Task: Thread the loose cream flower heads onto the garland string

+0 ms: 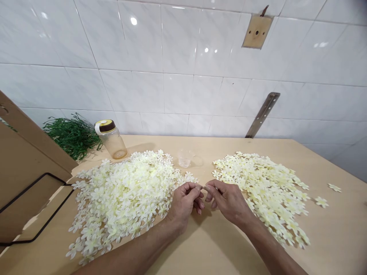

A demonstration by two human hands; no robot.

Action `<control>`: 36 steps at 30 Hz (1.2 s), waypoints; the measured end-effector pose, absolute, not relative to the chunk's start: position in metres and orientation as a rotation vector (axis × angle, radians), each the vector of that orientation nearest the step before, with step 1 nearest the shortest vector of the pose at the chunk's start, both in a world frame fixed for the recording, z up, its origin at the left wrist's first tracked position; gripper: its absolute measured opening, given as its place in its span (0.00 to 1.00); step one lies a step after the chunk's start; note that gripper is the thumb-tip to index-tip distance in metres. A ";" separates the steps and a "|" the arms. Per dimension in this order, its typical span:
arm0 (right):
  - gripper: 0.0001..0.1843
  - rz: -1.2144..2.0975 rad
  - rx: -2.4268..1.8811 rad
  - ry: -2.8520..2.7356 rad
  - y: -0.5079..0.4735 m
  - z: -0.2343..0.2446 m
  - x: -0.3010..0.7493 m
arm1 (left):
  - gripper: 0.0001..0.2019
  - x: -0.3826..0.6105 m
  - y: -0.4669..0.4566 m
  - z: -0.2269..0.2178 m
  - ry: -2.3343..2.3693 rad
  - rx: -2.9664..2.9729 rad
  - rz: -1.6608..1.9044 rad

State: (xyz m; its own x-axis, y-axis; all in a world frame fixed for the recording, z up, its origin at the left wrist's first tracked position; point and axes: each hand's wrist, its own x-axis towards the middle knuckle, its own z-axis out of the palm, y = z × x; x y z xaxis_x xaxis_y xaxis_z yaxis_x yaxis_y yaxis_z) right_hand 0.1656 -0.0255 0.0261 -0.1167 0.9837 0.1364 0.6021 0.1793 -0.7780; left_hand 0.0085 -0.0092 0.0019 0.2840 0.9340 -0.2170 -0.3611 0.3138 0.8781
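My left hand [187,200] and my right hand [225,198] meet over the middle of the table, thumb and forefinger pinched on each. Their fingertips almost touch. Whatever lies between them is too small to make out. Beside my left hand spreads a large heap of white-and-pale-yellow artificial flower heads [129,191]. To the right, a second, flatter heap of cream-yellow flower heads [269,191] lies partly behind my right forearm. A small clear plastic cup [184,158] stands just beyond my hands.
A clear bottle with a brown-and-yellow lid [113,141] and green artificial foliage [73,135] stand at the back left. Cardboard [34,164] and a black metal frame [37,235] border the left side. Loose flower heads [321,201] lie far right. A tiled wall [177,46] closes the back.
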 end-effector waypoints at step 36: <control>0.16 0.880 -1.603 -1.637 -0.019 0.017 0.178 | 0.13 0.011 -0.011 0.001 0.900 0.876 1.024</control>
